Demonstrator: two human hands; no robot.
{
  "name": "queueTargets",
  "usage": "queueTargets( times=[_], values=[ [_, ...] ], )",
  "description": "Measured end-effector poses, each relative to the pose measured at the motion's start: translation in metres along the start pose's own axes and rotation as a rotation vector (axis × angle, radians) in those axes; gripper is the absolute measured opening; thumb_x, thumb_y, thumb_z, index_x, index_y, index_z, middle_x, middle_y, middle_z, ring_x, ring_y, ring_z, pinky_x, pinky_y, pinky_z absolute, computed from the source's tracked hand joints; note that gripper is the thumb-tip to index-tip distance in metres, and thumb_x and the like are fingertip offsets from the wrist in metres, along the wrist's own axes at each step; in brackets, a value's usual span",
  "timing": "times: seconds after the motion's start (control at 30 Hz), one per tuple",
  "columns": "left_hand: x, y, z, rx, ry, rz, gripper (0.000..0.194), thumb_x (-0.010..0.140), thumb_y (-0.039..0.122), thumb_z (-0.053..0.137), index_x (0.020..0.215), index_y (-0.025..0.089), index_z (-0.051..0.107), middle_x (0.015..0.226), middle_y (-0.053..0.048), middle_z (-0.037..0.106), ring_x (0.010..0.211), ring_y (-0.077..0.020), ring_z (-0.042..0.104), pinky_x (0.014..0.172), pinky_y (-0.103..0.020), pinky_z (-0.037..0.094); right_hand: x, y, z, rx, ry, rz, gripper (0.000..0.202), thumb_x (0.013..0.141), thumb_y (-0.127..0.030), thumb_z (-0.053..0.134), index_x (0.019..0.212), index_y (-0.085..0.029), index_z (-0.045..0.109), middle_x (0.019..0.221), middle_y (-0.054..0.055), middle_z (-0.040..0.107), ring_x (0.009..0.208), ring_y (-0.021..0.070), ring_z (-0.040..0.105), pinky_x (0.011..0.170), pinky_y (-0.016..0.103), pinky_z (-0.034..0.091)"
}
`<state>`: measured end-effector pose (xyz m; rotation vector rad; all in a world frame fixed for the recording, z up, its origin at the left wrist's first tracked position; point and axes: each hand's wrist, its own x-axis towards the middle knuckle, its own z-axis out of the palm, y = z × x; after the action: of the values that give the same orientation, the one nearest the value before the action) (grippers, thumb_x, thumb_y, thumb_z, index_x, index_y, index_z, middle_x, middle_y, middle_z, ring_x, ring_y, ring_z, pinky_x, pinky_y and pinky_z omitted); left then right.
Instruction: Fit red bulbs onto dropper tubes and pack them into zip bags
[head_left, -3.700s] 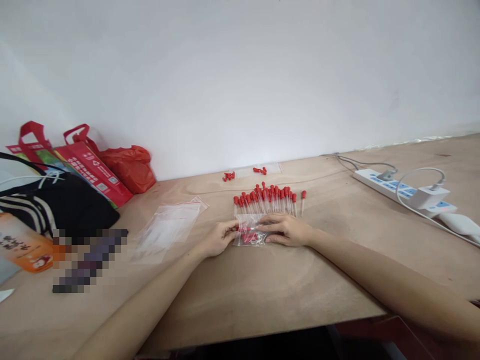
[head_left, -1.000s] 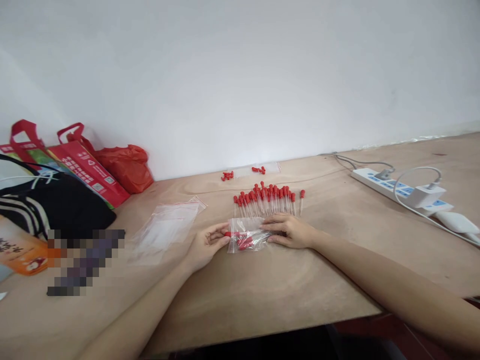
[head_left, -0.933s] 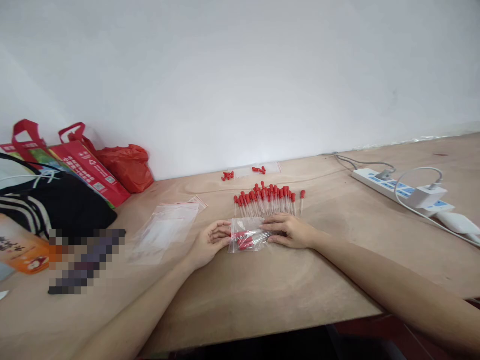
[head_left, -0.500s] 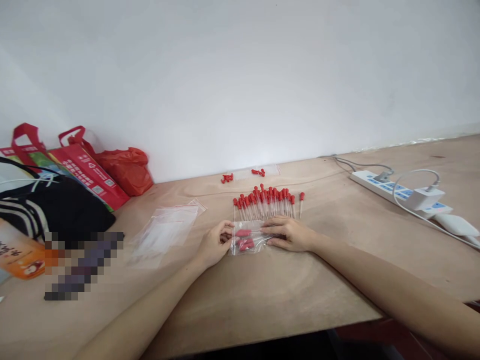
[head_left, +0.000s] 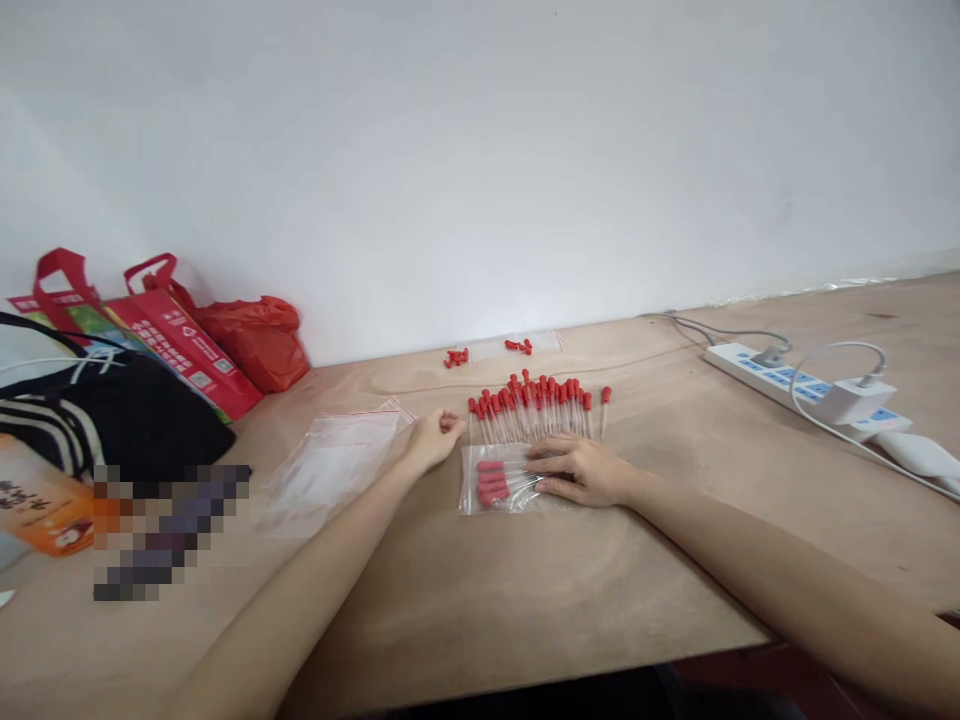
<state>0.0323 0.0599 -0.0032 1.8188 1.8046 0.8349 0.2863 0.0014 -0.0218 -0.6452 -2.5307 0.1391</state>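
A clear zip bag (head_left: 469, 495) lies flat on the table, holding several droppers with red bulbs (head_left: 493, 490) side by side at its left end. My right hand (head_left: 585, 468) rests over the bag's right part, fingers stretched out and lying flat on it. Up and left of the bag is my left hand (head_left: 435, 440), off the plastic, its fingers loosely bent and partly apart with nothing visible in them. Just right of those fingertips a row of loose glass droppers (head_left: 536, 405) lies, red bulbs pointing away from me.
Flat clear zip bags (head_left: 337, 455) lie at left. Small red bulbs (head_left: 456, 357) and another plastic bag (head_left: 544, 342) are near the wall. A power strip (head_left: 765, 375) with plugs stands right; a black bag (head_left: 150, 410) and red shopping bags (head_left: 184, 340) stand left.
My left hand has let go of the zip bag and moved up and left of it. The red bulbs inside now show more fully. My right hand stays on the bag.
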Motion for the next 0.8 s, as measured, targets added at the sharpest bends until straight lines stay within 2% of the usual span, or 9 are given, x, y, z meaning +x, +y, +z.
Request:
queueTargets(
  times=[0.13,0.27,0.37,0.43,0.5,0.63,0.7,0.8],
  values=[
    [0.034,0.021,0.012,0.081,-0.054,-0.134,0.041,0.058,0.021,0.071,0.095,0.014,0.055,0.084,-0.005,0.061,0.085,-0.021,0.056,0.076,-0.031,0.042,0.0,0.0,0.0,0.007,0.0,0.004,0.032,0.084,-0.036,0.045,0.107,-0.018,0.058,0.107,0.01,0.058,0.097,0.0188,0.053,0.084,0.035,0.042],
    [0.05,0.034,0.02,0.065,-0.121,-0.248,0.03,0.079,0.027,0.055,0.106,0.013,0.051,0.104,-0.007,0.054,0.093,-0.0196,0.054,0.077,-0.036,0.045,0.0,0.0,0.0,0.01,-0.002,0.005,0.032,0.083,-0.036,0.045,0.107,-0.018,0.058,0.107,0.01,0.058,0.097,0.0186,0.053,0.083,0.035,0.042],
    [0.049,0.034,0.012,-0.028,-0.139,-0.282,0.03,0.084,0.029,0.048,0.109,0.014,0.048,0.108,-0.007,0.052,0.092,-0.0185,0.054,0.076,-0.037,0.047,0.0,0.0,0.0,0.009,-0.009,0.007,0.032,0.083,-0.036,0.045,0.107,-0.018,0.058,0.107,0.01,0.058,0.097,0.0188,0.053,0.083,0.035,0.042],
    [0.042,0.031,0.0,-0.115,-0.118,-0.27,0.031,0.08,0.021,0.052,0.11,0.011,0.045,0.097,-0.008,0.056,0.082,-0.0175,0.057,0.071,-0.037,0.049,0.0,0.0,0.0,0.008,-0.009,0.008,0.032,0.083,-0.036,0.046,0.108,-0.018,0.057,0.106,0.01,0.058,0.097,0.0189,0.053,0.083,0.035,0.042],
    [0.03,0.025,-0.016,-0.211,-0.069,-0.23,0.041,0.075,0.008,0.053,0.112,0.011,0.038,0.078,-0.002,0.056,0.067,-0.0134,0.059,0.065,-0.032,0.051,0.0,0.0,0.0,0.01,-0.008,0.004,0.032,0.083,-0.036,0.046,0.108,-0.018,0.057,0.106,0.01,0.058,0.097,0.0189,0.053,0.083,0.035,0.042],
    [-0.005,0.009,-0.04,-0.395,0.091,-0.13,0.055,0.071,0.002,0.048,0.116,0.022,0.024,0.069,0.007,0.047,0.062,-0.006,0.059,0.067,-0.025,0.051,0.001,0.0,0.0,0.019,-0.006,-0.004,0.033,0.083,-0.036,0.045,0.107,-0.018,0.058,0.106,0.01,0.058,0.097,0.019,0.053,0.083,0.034,0.042],
    [-0.025,0.001,-0.042,-0.646,0.183,-0.058,0.058,0.067,0.004,0.053,0.115,0.024,0.027,0.07,0.008,0.047,0.059,-0.0066,0.059,0.068,-0.028,0.052,0.001,0.001,0.001,0.023,-0.006,-0.004,0.033,0.083,-0.036,0.045,0.107,-0.018,0.058,0.106,0.01,0.058,0.097,0.019,0.053,0.083,0.034,0.042],
    [-0.049,-0.008,-0.034,-0.794,0.212,-0.021,0.06,0.062,0.012,0.06,0.112,0.025,0.031,0.071,0.008,0.048,0.06,-0.0087,0.061,0.067,-0.03,0.052,0.001,0.001,0.001,0.029,-0.007,0.0,0.034,0.083,-0.037,0.045,0.107,-0.017,0.058,0.106,0.01,0.058,0.096,0.0188,0.054,0.083,0.035,0.042]
  ],
)
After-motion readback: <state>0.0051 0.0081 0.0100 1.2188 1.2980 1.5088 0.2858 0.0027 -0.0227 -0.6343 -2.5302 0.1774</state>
